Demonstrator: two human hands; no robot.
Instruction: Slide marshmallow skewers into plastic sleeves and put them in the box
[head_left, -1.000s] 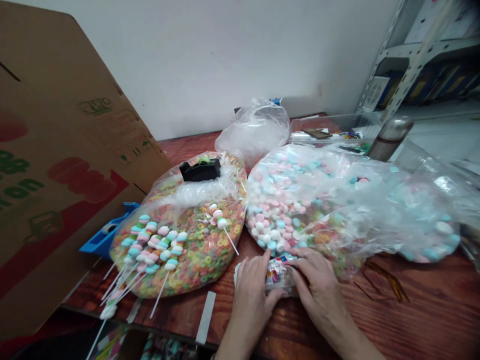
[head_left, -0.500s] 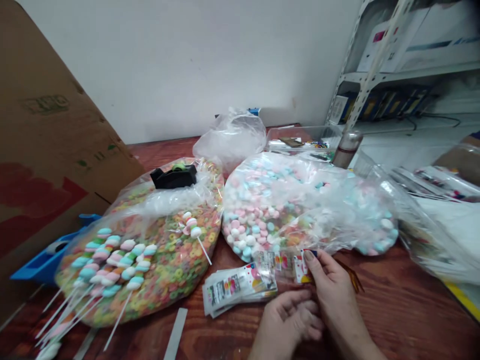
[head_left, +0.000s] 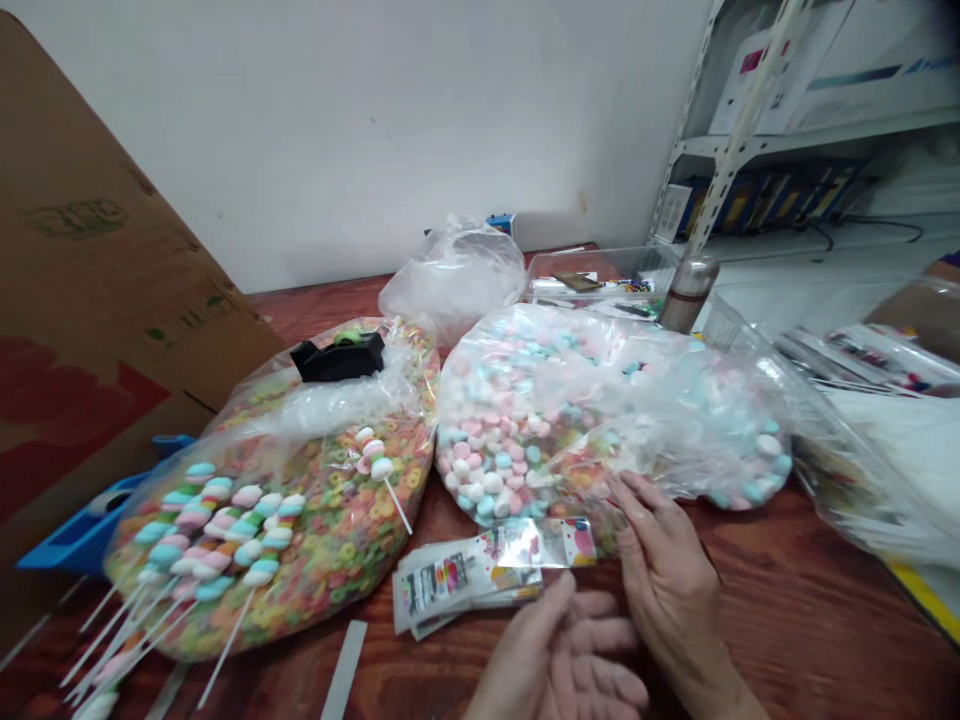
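There were two hands, one stack of printed packets, one bag of cereal rings, one bag of marshmallows and one black tape dispenser.

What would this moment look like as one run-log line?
left hand: open, beside stack of printed packets | right hand: open, beside clear printed packet | marshmallow skewers on bag of cereal rings

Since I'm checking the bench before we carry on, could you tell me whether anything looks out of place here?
Yes: a black tape dispenser sits on top of the bag of coloured cereal rings, an odd spot for it. One marshmallow skewer also lies apart from the others on that bag, its stick pointing another way.
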